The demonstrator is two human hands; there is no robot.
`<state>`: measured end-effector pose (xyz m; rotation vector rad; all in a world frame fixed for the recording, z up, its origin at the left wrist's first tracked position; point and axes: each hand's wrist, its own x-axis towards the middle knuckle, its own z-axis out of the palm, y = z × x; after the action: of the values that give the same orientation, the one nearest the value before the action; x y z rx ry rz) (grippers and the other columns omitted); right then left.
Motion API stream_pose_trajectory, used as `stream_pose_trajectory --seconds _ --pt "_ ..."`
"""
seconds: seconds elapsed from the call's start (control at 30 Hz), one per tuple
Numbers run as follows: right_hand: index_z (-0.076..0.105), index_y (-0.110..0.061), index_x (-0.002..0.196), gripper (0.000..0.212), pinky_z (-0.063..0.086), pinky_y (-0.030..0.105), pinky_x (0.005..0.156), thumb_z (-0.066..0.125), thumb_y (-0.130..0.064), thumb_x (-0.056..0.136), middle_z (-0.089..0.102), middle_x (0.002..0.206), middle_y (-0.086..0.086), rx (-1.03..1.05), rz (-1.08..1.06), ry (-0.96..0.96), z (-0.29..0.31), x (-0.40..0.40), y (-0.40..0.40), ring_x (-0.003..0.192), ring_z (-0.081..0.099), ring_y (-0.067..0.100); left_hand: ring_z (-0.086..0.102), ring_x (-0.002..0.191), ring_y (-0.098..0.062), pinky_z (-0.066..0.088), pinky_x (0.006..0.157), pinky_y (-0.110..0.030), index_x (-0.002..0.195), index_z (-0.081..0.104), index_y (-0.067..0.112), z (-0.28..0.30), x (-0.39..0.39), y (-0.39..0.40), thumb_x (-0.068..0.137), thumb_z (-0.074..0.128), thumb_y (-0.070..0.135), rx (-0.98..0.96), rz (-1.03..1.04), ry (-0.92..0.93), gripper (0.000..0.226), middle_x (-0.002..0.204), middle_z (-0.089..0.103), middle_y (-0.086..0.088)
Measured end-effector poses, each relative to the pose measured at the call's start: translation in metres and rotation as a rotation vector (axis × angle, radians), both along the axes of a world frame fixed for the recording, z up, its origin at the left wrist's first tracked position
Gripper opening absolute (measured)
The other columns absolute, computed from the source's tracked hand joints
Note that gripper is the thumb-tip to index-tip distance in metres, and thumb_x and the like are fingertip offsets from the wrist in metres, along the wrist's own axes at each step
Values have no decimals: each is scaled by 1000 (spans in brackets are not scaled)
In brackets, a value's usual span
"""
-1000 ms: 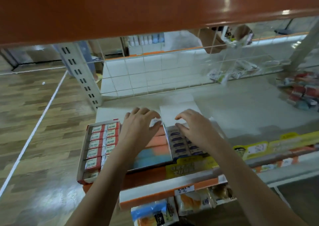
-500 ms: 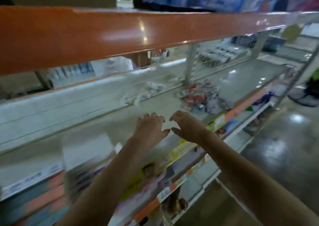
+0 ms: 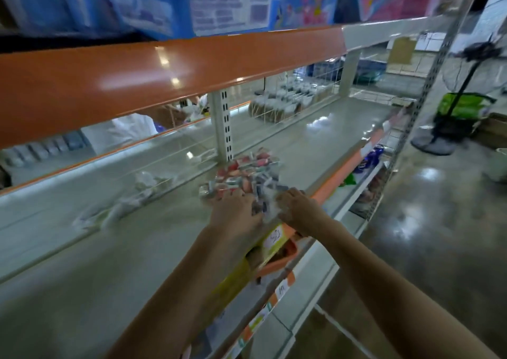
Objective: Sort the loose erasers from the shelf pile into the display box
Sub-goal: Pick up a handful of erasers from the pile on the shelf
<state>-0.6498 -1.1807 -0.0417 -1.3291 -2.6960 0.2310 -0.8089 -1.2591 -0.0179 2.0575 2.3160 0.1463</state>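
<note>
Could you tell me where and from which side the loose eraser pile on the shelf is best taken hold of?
Probably at its near edge, from the shelf front: the eraser pile spreads low toward both hands, while an upright post stands close behind it.

A pile of loose erasers [image 3: 241,176] is lying on the shelf [image 3: 115,271] at frame centre, just before an upright post [image 3: 223,128]. The left hand [image 3: 237,211] and right hand [image 3: 300,211] are sitting side by side at the pile's near edge. Crumpled wrappers [image 3: 131,196] are lying left of the pile. A standing fan [image 3: 461,84] is occupying the far right
</note>
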Motion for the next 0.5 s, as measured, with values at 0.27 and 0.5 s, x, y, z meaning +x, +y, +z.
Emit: stream_pose_trajectory --seconds 0.27,0.5 --pt "43 -16 135 47 36 38 104 53 -33 92 44 135 9 -49 -8 35 -1 -3 114 125 42 28 55 108 -22 39 80 -30 119 58 20 -8 -15 117 91 49 46 124 14 -55 39 117 60 -5" --pt "42 -14 135 45 36 35 101 50 -26 93 43 135 11 -108 51 21 -2 -17 197 124 42 28 58 101 -21 45 78 -28 117 59 14 -22 -30 198 86 59 37 147 129 -45 38 115 61 -5"
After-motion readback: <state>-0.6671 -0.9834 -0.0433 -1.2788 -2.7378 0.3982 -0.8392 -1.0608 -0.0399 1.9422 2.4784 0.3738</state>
